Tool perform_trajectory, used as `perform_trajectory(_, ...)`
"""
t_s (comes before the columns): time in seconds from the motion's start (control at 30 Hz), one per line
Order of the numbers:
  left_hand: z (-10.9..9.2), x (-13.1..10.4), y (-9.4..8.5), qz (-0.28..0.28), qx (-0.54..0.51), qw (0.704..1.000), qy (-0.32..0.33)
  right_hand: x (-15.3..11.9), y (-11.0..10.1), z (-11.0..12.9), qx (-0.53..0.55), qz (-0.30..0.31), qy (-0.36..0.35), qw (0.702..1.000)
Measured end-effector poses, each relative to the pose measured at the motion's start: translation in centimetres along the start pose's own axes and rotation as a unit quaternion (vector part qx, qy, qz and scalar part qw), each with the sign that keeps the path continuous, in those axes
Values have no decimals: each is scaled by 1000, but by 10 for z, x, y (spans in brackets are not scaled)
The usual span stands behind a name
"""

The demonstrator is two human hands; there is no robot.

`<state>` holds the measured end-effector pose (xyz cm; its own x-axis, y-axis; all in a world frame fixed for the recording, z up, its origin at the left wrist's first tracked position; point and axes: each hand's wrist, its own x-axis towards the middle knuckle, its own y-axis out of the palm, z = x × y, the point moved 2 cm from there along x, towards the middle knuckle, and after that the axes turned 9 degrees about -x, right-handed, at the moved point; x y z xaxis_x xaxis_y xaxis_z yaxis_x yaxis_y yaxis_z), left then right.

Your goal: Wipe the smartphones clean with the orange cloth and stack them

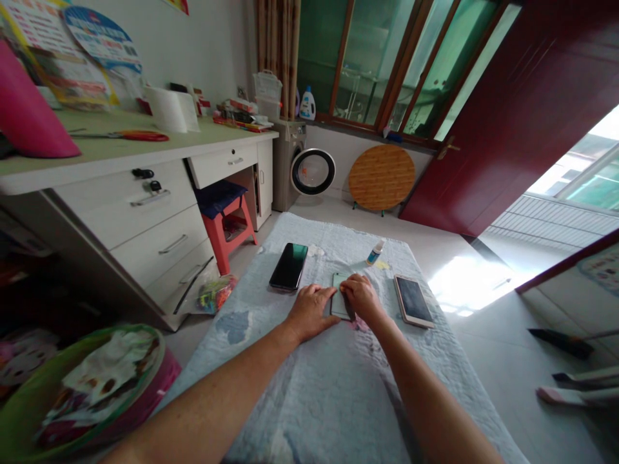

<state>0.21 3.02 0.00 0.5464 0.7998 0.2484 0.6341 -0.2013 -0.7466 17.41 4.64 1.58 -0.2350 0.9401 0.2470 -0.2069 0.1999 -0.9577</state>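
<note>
A pale green phone lies on the cloth-covered table between my hands. My left hand holds it along its left edge, thumb low and fingers higher up. Over the phone's right half, my right hand is closed, its fingertips pressed down. A small orange spot shows at those fingertips; what they hold is mostly hidden. To the left lies a black phone, screen up. On the right rests a gold-edged phone with a dark screen. Behind stands a small spray bottle with a blue label.
A pale blue quilted cloth covers the table. Left of it are a bin with crumpled tissue, a red stool and a desk. A front-loading washer stands open behind. A dark red door is at right.
</note>
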Motion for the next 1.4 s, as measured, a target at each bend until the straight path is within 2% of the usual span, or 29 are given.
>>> perform_trajectory(0.3, -4, 0, -2, 20, 35, 997, 58, -1, 6, 1, -32, -10, 11, 999)
perform_trajectory(0.53, -9, 0, -2, 37, 50, 995, 73, -3, 4, 8, -19, -7, -43, 999)
perform_trajectory(0.83, -9, 1, -3, 35, 43, 996, 72, 24, 20, 11, -59, -5, -40, 997)
perform_trajectory(1.1, -9, 1, -1, 26, 51, 996, 69, 36, 27, 4, -57, -19, 9, 998)
perform_trajectory(1.23, -6, 0, 0, 22, 53, 996, 65, 31, 24, -7, -52, -23, 32, 998)
perform_trajectory(1.4, -3, 1, 3, 21, 49, 996, 67, 21, 18, -23, -67, 1, 73, 995)
